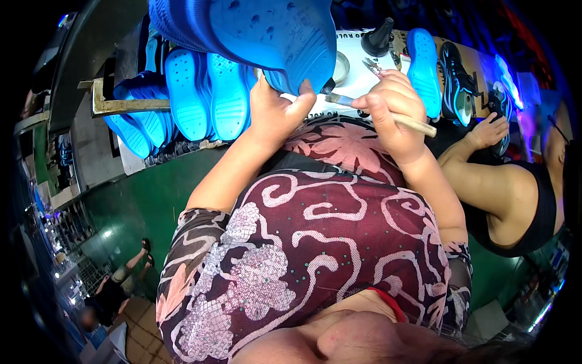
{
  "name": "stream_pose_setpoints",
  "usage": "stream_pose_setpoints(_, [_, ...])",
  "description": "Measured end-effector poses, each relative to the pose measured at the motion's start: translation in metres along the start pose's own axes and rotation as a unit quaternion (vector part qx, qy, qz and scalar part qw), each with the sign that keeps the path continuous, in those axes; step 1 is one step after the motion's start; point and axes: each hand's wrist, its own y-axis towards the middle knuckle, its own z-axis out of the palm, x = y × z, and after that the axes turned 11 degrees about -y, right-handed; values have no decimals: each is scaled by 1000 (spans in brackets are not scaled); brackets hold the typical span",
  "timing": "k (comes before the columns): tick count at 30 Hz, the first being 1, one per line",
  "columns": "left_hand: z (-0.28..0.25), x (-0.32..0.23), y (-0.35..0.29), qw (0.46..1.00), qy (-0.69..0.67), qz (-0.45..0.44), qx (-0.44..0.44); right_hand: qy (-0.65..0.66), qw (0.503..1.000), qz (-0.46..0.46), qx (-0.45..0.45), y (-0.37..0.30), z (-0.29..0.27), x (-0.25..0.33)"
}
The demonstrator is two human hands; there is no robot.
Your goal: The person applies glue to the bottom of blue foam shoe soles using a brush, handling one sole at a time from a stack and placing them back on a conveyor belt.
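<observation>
Close in front of me, my left hand (276, 112) is closed on the edge of a large bright-blue shoe sole (285, 36), thumb on the near side. The raised sole hides most of its fingers. Between the fingers of my right hand (397, 109) is a brush (415, 124) with a pale wooden handle and a metal collar, its bristle end close to the sole's lower edge. Whether the bristles touch the sole, I cannot tell. A second thin tool with a ragged tip (371, 65) sticks up by the right fingers; its other end is hidden.
Several blue soles (227, 91) stand at the left, beside a worn wooden bar (130, 107). Behind my right hand are a small bowl (341, 68) and a black cone-shaped bottle (379, 39). Rightward lie another blue sole (424, 70) and a black shoe (454, 79), near a co-worker's hand (490, 130).
</observation>
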Motion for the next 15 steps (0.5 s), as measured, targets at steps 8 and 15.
stream_pose_setpoints(8, [2,-24,5,986,-37,-162,7,45,996,51,-64,0,-1,-6])
stream_pose_setpoints(15, [2,-30,5,985,-14,-167,29,-30,998,34,-52,-3,-4,-8])
